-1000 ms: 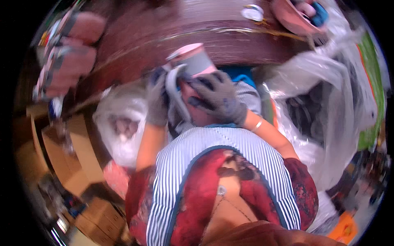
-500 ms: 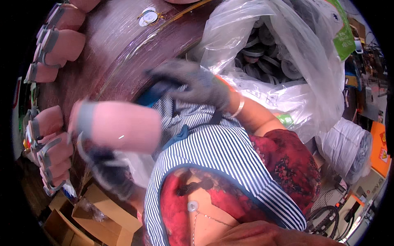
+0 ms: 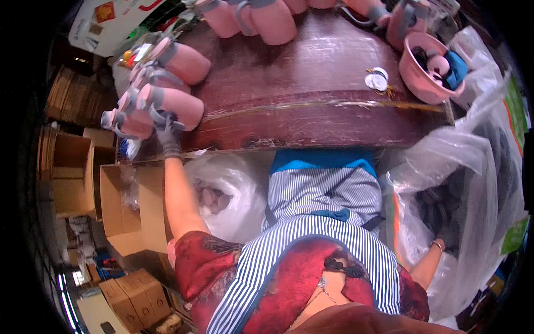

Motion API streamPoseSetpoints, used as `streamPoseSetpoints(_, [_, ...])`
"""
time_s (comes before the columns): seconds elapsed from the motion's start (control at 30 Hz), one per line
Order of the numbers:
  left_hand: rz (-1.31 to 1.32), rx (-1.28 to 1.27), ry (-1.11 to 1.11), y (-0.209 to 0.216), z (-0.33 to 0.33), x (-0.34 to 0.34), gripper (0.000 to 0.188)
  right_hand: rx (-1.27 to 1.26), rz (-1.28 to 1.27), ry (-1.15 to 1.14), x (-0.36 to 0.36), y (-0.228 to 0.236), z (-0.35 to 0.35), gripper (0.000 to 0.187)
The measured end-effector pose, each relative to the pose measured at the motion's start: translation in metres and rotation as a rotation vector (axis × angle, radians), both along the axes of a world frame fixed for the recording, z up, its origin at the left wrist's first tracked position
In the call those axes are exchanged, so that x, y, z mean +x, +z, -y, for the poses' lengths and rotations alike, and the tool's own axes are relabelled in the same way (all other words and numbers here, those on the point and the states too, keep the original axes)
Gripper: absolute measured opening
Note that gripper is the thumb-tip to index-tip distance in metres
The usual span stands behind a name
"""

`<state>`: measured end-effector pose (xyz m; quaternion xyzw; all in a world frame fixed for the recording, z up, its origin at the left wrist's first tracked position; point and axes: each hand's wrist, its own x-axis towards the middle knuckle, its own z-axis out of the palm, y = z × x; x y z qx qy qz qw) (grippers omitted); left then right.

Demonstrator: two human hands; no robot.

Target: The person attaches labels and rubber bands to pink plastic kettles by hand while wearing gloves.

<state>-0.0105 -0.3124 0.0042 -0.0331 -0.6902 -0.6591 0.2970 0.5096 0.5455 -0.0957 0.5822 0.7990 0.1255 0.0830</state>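
Observation:
At the table's left end my left hand [image 3: 168, 143], in a grey glove, is closed at the grey handle of a pink jug [image 3: 179, 106]. The jug has a grey rim and stands beside several like it. My right hand [image 3: 446, 236] reaches down into a large clear plastic bag [image 3: 464, 153] on the right, and its fingers are hidden among dark grey round pieces [image 3: 436, 209]. What it touches cannot be made out.
More pink jugs [image 3: 272, 22] line the far side of the dark red table [image 3: 311, 72]. Round white tags [image 3: 376, 80] and a pink basin [image 3: 425, 92] lie to the right. A bag of pinkish pieces [image 3: 245, 200] and open cardboard boxes [image 3: 150, 211] are below left.
The pink jug carried on my left is now among the others at the table's left end. My right hand has gone from my lap into the bag. The view has turned.

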Motion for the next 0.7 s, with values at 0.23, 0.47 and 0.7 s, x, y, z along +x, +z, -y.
streamPoseSetpoints(0.23, [-0.018, -0.888, 0.977, 0.048, -0.055, 0.046, 0.053, 0.252, -0.036, 0.506, -0.008, -0.002, -0.048, 0.053])
streamPoseSetpoints(0.47, [-0.182, -0.92, 0.062, 0.063, -0.225, -0.093, 0.071, -0.374, -0.64, 0.909, -0.149, 0.206, 0.152, 0.037])
streamPoseSetpoints(0.7, [-0.107, -0.542, -0.14, 0.085, -0.282, -0.288, 0.082, -0.29, -0.353, 1.629, -0.219, 0.106, 0.237, 0.046])
